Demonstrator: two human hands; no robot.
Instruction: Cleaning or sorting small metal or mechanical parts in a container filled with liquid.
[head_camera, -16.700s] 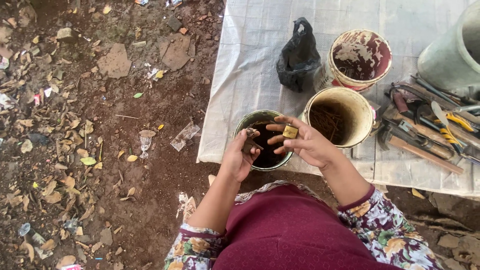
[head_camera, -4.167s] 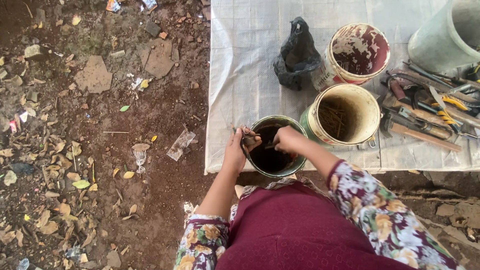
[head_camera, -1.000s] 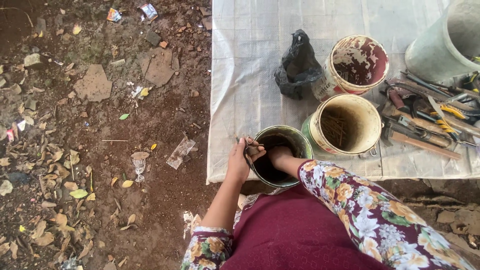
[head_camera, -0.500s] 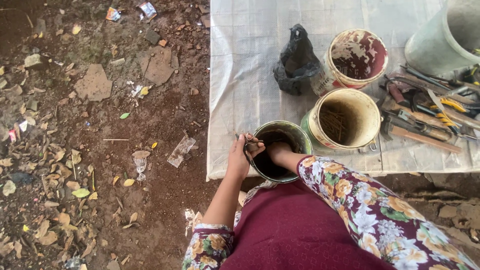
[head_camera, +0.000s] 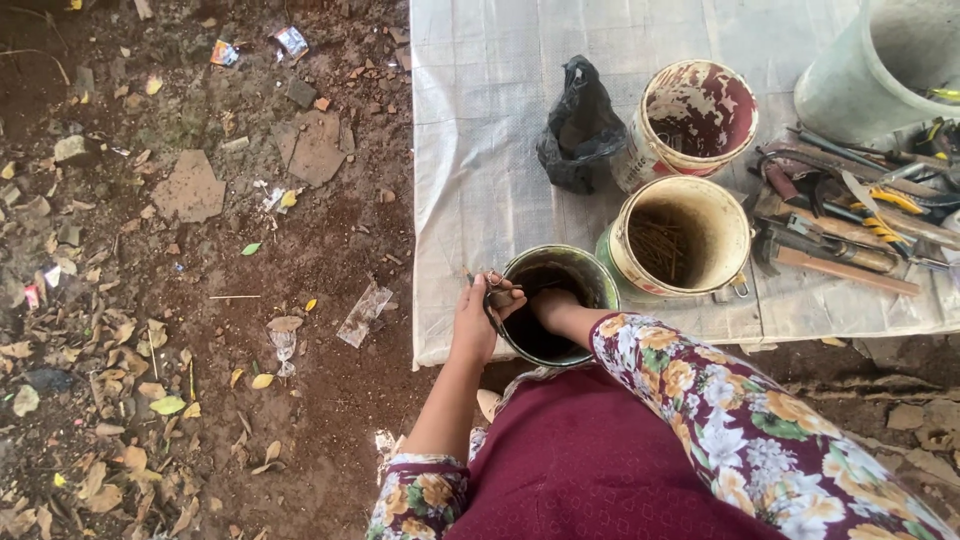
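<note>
Green tin (head_camera: 590, 280) sits at the white sheet's (head_camera: 480, 180) near edge, contents dark. Cream tin (head_camera: 735, 235) beside it holds rusty nails; red-stained tin (head_camera: 740, 105) behind. Left hand (head_camera: 478, 318) clenches a few nails at the rim. Right hand (head_camera: 548, 303), reaching deeper inside than a second ago; grip cannot be told

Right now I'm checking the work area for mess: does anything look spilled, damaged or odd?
Nothing looks spilled. The red-stained bucket is smeared inside, and the tools lie in a loose heap. The right hand reaches into the green can; the left hand holds thin metal pieces at its rim.
</note>
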